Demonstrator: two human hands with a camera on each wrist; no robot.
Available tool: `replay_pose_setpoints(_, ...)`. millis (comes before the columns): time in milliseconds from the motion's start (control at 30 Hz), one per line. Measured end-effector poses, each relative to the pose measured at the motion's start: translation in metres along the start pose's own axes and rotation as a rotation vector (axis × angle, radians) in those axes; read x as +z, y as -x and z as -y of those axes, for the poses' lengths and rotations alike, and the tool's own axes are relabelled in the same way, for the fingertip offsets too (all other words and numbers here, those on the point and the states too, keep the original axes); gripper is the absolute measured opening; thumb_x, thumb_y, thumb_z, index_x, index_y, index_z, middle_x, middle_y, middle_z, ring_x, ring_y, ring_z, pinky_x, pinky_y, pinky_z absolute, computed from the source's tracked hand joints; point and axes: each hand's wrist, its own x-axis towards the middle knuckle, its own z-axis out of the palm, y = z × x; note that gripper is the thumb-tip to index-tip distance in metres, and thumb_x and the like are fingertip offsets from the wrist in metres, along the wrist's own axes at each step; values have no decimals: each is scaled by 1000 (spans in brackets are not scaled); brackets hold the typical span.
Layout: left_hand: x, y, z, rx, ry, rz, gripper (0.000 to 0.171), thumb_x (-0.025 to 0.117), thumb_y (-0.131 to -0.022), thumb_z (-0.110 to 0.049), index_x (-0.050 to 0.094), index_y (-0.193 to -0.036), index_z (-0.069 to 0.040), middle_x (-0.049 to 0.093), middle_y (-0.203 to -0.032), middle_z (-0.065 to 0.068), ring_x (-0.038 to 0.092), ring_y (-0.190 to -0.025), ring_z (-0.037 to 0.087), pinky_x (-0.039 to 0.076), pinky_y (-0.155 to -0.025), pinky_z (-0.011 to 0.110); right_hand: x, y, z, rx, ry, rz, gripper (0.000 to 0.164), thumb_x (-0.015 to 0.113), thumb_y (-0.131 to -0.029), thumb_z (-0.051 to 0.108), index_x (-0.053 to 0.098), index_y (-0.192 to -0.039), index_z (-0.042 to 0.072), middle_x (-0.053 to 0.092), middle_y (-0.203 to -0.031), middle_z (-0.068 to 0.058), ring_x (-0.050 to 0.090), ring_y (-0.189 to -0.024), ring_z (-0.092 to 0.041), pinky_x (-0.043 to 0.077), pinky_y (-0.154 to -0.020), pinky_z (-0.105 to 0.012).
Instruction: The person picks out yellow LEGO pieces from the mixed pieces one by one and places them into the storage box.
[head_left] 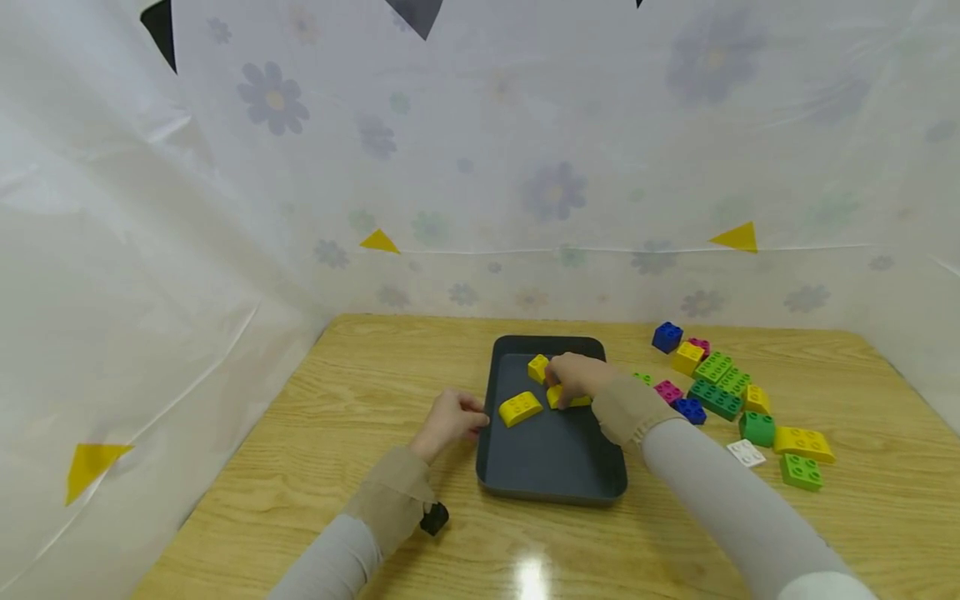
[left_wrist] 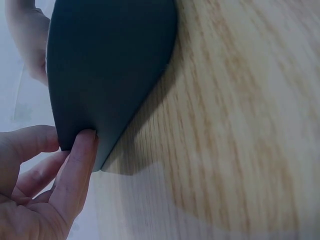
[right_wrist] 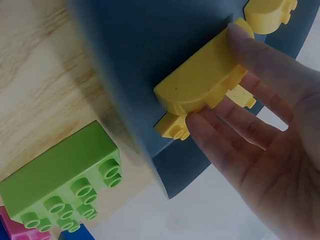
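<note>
A dark grey tray [head_left: 551, 467] lies on the table. At its left side my left hand [head_left: 448, 417] pinches the rim, the thumb at the edge and a finger against the outer wall [left_wrist: 115, 65] in the left wrist view. Over the tray's far right part, my right hand [head_left: 576, 375] grips a yellow curved building brick [right_wrist: 202, 70] between thumb and fingertips. Another yellow curved brick [head_left: 521, 408] lies left of it in the tray. A smaller yellow brick [head_left: 537, 368] sits near the tray's far end. More yellow bricks [right_wrist: 172, 126] show partly hidden behind the held one.
Right of the tray lies a loose group of bricks: a dark green brick [head_left: 716, 400], light green bricks [head_left: 801, 472], a blue brick [head_left: 667, 337], a long yellow brick [head_left: 804, 444] and a flat white piece [head_left: 746, 453]. A patterned curtain [head_left: 555, 192] hangs behind the table.
</note>
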Motion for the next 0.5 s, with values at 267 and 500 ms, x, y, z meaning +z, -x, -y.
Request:
replay_pose_setpoints(267, 1, 0, -2, -8, -11, -1, 20, 62, -83, 2, 62, -100, 11, 63, -90, 18, 63, -69, 20, 58, -65, 34, 0, 3, 6, 29, 9, 3, 29, 76, -75, 11, 60, -98, 8, 57, -92, -5, 50, -78, -19, 49, -72, -33)
replay_pose_setpoints(500, 1, 0, -1, 0, -16, 1, 20, 62, -82, 3, 62, -100, 12, 63, -90, 18, 64, -70, 22, 58, -64, 34, 3, 3, 6, 54, 20, -7, 35, 76, -74, 11, 59, -104, 8, 58, -95, -5, 51, -81, -19, 49, -78, -36)
